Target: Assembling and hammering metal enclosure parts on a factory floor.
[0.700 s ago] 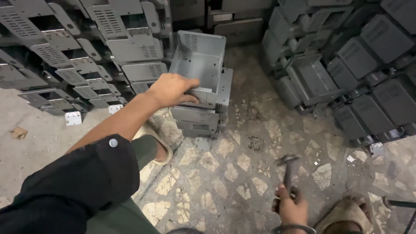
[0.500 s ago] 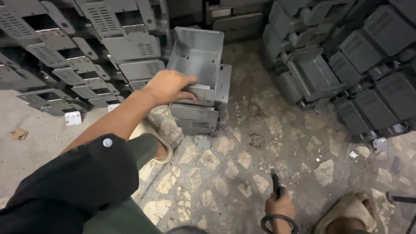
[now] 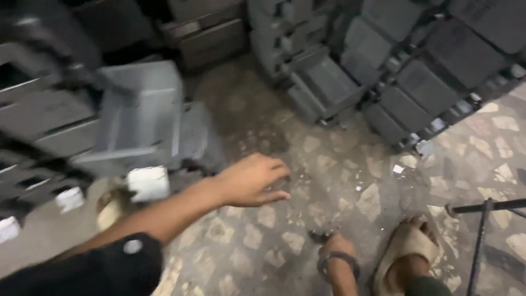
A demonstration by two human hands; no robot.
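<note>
**Left hand open above the floor, right hand low on a dark tool**

The left hand [image 3: 253, 180] is released: the fingers are spread and a little curled, and it holds nothing. It hangs over the stone floor [image 3: 329, 148], just to the right of the grey plastic casing [image 3: 139, 118]. The hand does not touch the casing.

The right hand [image 3: 334, 246] is at the lower edge of the view, with a dark bracelet [image 3: 338, 262] around the wrist. A small dark tool [image 3: 319, 235] shows at its fingers, but the grip is blurred and I cannot tell if the hand is clenched on it.

The casing is one piece, box-shaped, light grey, open toward the camera and tilted. It rests on other flat grey parts at the left side of the floor. A white label [image 3: 148, 183] is on the part just under it.

Two feet are visible, each in one beige sandal: one [image 3: 408, 252] near the right hand, one [image 3: 109, 205] under the left arm. Many more dark grey casings [image 3: 394, 71] stand in stacks behind; the blur makes an exact count impossible. One thin metal frame [image 3: 482, 219] stands at the right edge.
</note>
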